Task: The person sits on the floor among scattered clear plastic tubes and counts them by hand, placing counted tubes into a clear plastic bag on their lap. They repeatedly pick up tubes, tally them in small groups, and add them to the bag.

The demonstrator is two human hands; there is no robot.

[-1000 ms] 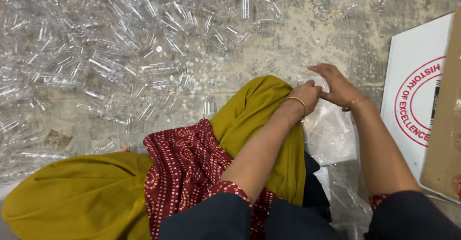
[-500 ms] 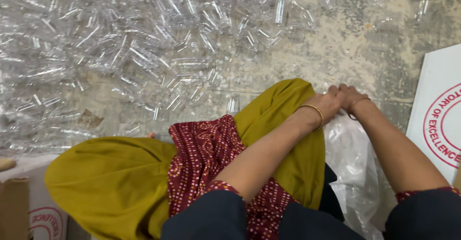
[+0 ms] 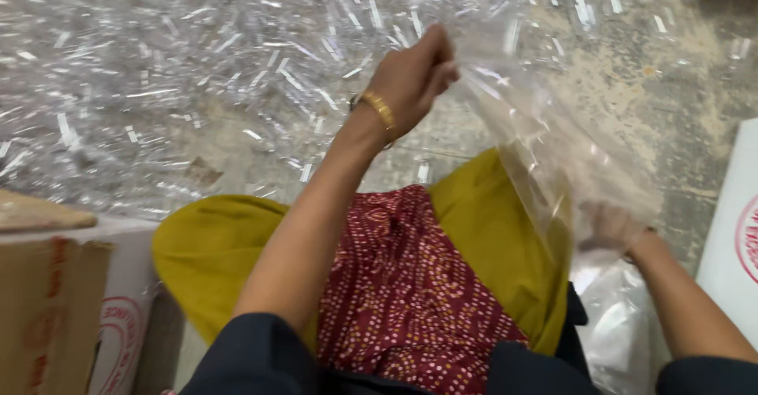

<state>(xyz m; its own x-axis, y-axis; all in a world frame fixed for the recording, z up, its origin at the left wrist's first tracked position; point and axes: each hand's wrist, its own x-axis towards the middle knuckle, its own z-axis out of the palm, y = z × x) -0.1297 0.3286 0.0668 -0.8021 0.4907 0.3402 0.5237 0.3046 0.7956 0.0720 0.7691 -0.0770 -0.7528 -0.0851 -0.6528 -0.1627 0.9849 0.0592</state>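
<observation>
Two hands part since a moment ago: our left hand [image 3: 414,79] lifts, pinching the clear bag [image 3: 545,158] open; right hand [image 3: 612,227] inside it, grip unclear. Bag above our lap.

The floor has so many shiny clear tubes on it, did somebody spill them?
They do look spilled: small clear tubes lie loose all over the rough floor, pointing every way, not in any box. The left hand pinches a clear plastic bag by its top, and the right hand shows blurrily through it.
</observation>
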